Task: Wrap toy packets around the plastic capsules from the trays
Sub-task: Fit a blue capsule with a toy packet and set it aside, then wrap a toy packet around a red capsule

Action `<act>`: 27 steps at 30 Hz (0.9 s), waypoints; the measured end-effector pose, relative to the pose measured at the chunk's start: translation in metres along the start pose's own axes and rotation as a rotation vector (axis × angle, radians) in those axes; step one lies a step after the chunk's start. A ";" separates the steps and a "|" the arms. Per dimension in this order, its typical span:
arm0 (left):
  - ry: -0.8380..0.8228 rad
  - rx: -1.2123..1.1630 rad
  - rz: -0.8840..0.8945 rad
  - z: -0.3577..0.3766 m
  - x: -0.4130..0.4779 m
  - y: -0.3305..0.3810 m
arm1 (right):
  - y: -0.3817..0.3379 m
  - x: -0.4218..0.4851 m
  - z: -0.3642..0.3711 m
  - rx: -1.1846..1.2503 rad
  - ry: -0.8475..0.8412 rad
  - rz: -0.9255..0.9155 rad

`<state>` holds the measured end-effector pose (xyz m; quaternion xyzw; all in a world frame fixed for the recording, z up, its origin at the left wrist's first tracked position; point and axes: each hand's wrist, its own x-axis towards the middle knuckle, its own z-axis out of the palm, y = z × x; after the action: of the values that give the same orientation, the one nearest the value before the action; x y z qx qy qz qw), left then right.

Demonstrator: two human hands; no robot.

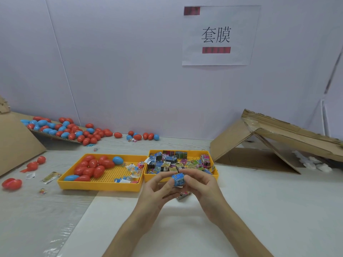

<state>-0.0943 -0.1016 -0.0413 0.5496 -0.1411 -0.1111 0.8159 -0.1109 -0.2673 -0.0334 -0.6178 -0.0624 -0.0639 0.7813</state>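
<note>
A blue printed toy packet [178,179] is pinched between my left hand [157,190] and my right hand [200,188], just in front of the right tray. What lies inside the packet is hidden by my fingers. The left yellow tray [98,186] holds several red and blue egg-shaped capsules [92,168] and a few small toy bags [132,168]. The right yellow tray [216,175] is piled with folded printed packets [167,163]. Another packet [183,195] lies on the table under my hands.
Many loose red and blue capsules [74,129] lie on a cardboard ramp and along the back wall at the left. A folded cardboard box [269,143] stands at the right. Open red capsule halves [12,183] and stray packets [51,177] lie at the left table edge.
</note>
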 end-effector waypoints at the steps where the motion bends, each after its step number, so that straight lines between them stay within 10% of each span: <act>1: 0.000 0.014 0.007 0.000 0.000 0.000 | -0.001 0.000 0.000 0.017 -0.001 0.020; 18: 0.056 0.164 0.045 -0.001 0.004 -0.005 | -0.006 0.000 -0.006 -0.192 -0.126 0.093; 24: 0.097 0.837 0.236 -0.005 0.004 -0.019 | -0.014 0.013 -0.028 0.200 0.208 0.178; 27: -0.163 1.313 0.275 -0.009 0.007 -0.027 | -0.023 0.020 -0.038 0.236 0.210 0.245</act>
<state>-0.0858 -0.1065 -0.0690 0.8983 -0.3092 0.0613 0.3060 -0.0950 -0.3095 -0.0164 -0.5147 0.0880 -0.0248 0.8525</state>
